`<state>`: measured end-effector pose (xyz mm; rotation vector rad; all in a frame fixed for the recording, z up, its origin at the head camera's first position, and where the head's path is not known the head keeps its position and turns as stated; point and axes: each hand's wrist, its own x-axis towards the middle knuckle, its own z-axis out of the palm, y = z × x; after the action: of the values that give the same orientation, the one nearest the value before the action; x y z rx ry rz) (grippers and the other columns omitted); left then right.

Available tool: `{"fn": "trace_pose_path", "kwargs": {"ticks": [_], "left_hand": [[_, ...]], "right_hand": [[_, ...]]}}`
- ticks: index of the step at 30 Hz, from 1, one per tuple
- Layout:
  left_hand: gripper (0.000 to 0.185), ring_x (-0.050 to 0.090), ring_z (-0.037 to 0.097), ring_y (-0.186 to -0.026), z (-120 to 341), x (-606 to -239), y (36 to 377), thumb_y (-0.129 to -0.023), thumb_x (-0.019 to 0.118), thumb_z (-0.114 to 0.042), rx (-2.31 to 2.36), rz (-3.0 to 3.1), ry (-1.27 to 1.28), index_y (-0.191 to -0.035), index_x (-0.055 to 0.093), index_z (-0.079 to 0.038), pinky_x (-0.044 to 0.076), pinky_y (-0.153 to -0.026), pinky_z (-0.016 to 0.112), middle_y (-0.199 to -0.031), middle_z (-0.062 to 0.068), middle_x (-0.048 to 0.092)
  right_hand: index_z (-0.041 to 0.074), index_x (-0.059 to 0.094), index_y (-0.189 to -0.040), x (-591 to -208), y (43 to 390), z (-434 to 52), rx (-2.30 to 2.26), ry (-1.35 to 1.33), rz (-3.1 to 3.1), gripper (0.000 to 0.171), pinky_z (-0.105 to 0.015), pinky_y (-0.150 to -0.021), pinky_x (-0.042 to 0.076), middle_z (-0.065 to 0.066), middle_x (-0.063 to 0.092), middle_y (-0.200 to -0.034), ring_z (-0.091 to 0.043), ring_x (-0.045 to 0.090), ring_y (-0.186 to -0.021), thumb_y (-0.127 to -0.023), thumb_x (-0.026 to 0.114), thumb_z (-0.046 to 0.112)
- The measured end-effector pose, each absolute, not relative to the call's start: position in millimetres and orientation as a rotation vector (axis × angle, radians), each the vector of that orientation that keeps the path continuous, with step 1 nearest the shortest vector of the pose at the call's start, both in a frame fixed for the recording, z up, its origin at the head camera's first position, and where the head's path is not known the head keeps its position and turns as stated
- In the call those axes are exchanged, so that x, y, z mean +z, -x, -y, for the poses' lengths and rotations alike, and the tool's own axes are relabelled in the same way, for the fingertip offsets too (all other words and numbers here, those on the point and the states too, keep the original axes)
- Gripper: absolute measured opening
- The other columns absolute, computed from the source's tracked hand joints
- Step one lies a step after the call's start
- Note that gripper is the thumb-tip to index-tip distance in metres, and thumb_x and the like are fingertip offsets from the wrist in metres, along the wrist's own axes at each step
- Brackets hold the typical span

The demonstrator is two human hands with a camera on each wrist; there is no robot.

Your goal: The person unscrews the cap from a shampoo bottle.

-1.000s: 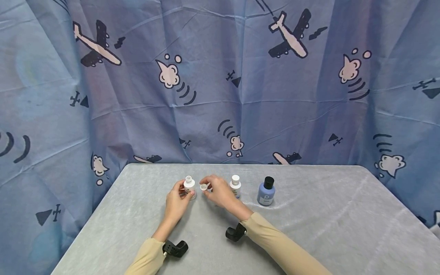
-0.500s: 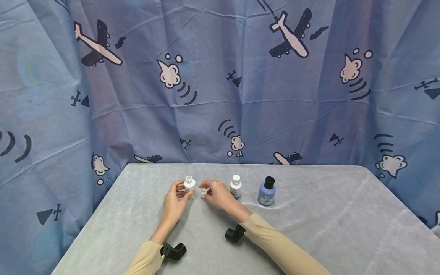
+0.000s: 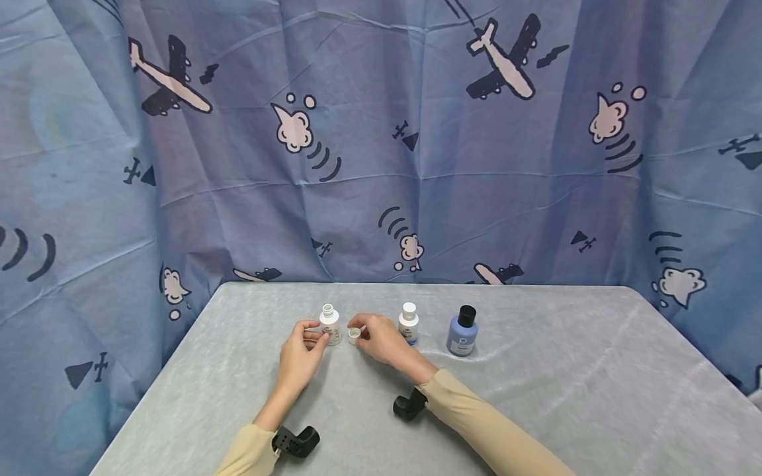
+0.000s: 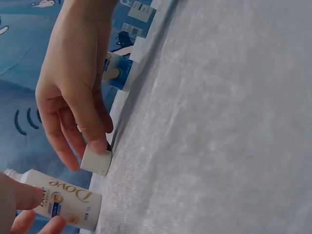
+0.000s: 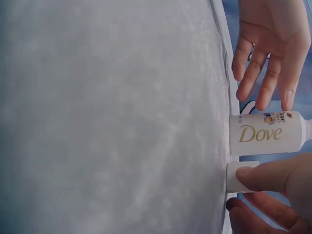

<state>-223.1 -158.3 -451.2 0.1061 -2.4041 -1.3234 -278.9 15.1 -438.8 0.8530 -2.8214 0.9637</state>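
Observation:
A small white Dove bottle stands uncapped on the grey table. My left hand is beside it on the left with its fingers fairly straight. In the right wrist view the left hand's fingertips end just short of the bottle. My right hand pinches the bottle's white cap and holds it down on the table close to the right of the bottle. The left wrist view shows the cap under the right hand's fingers, next to the bottle.
A second white bottle with its cap on stands right of my right hand. Further right is a blue bottle with a black cap. A blue curtain with plane prints hangs behind the table. A black camera sits on each wrist.
My right hand has lowered the cap onto the table beside the bottle. My left hand has loosened its hold on the bottle and drawn back a little toward me.

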Motion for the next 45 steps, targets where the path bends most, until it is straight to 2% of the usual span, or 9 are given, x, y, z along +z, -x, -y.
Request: {"fn": "trace_pose_path", "kwargs": {"ticks": [6, 8, 16, 26, 33, 41, 45], "left_hand": [[0.023, 0.067, 0.023, -0.082, 157, -449, 219, -0.085, 0.065, -0.003, -1.342, 2.396, -0.071, -0.108, 0.063, -0.002, 0.054, -0.075, 0.03, -0.094, 0.014, 0.071], [0.023, 0.067, 0.022, -0.082, 156, -447, 217, -0.085, 0.065, -0.001, -1.347, 2.387, -0.053, -0.108, 0.063, -0.002, 0.054, -0.075, 0.029, -0.094, 0.014, 0.071], [0.022, 0.066, 0.017, -0.08, 148, -441, 212, -0.085, 0.066, -0.004, -1.363, 2.359, -0.011, -0.107, 0.066, -0.007, 0.052, -0.072, 0.024, -0.094, 0.008, 0.071], [0.023, 0.065, 0.015, -0.079, 136, -436, 208, -0.085, 0.065, -0.002, -1.44, 2.322, 0.051, -0.106, 0.069, -0.008, 0.05, -0.063, 0.019, -0.093, 0.011, 0.072], [0.028, 0.066, 0.018, -0.082, 128, -433, 207, -0.083, 0.065, -0.001, -1.465, 2.33, 0.126, -0.11, 0.067, -0.007, 0.05, -0.063, 0.019, -0.098, 0.014, 0.071], [0.035, 0.066, 0.024, -0.093, 117, -431, 208, -0.085, 0.064, 0.0, -1.544, 2.329, 0.267, -0.119, 0.063, -0.008, 0.053, -0.068, 0.021, -0.11, 0.016, 0.067], [0.035, 0.066, 0.025, -0.096, 110, -432, 210, -0.086, 0.065, -0.002, -1.57, 2.331, 0.288, -0.121, 0.062, -0.009, 0.054, -0.069, 0.021, -0.112, 0.013, 0.067]], "right_hand": [[0.009, 0.068, -0.108, -436, 274, -18, 0.947, -0.855, 2.745, 0.029, -0.036, -0.083, 0.054, -0.008, 0.069, -0.11, -0.026, 0.066, -0.097, -0.08, 0.073, 0.005], [0.009, 0.069, -0.106, -435, 271, -20, 0.939, -0.863, 2.706, 0.028, -0.037, -0.082, 0.054, -0.008, 0.069, -0.108, -0.027, 0.066, -0.096, -0.079, 0.073, 0.005], [0.01, 0.069, -0.103, -426, 257, -25, 0.885, -0.9, 2.615, 0.027, -0.031, -0.076, 0.053, -0.005, 0.069, -0.101, -0.023, 0.065, -0.089, -0.078, 0.074, 0.004], [0.013, 0.069, -0.099, -420, 244, -41, 0.86, -0.914, 2.491, 0.025, -0.024, -0.067, 0.052, 0.0, 0.07, -0.097, -0.018, 0.066, -0.079, -0.076, 0.074, 0.003], [0.015, 0.07, -0.097, -415, 235, -57, 0.826, -0.869, 2.482, 0.023, -0.022, -0.065, 0.051, 0.002, 0.07, -0.095, -0.015, 0.066, -0.077, -0.077, 0.075, 0.005], [0.017, 0.07, -0.097, -413, 230, -74, 0.816, -0.808, 2.459, 0.024, -0.022, -0.065, 0.052, 0.004, 0.069, -0.094, -0.014, 0.066, -0.078, -0.077, 0.076, 0.006], [0.016, 0.069, -0.099, -411, 228, -82, 0.839, -0.749, 2.466, 0.025, -0.022, -0.065, 0.052, 0.002, 0.069, -0.096, -0.014, 0.066, -0.078, -0.078, 0.076, 0.006]]}}
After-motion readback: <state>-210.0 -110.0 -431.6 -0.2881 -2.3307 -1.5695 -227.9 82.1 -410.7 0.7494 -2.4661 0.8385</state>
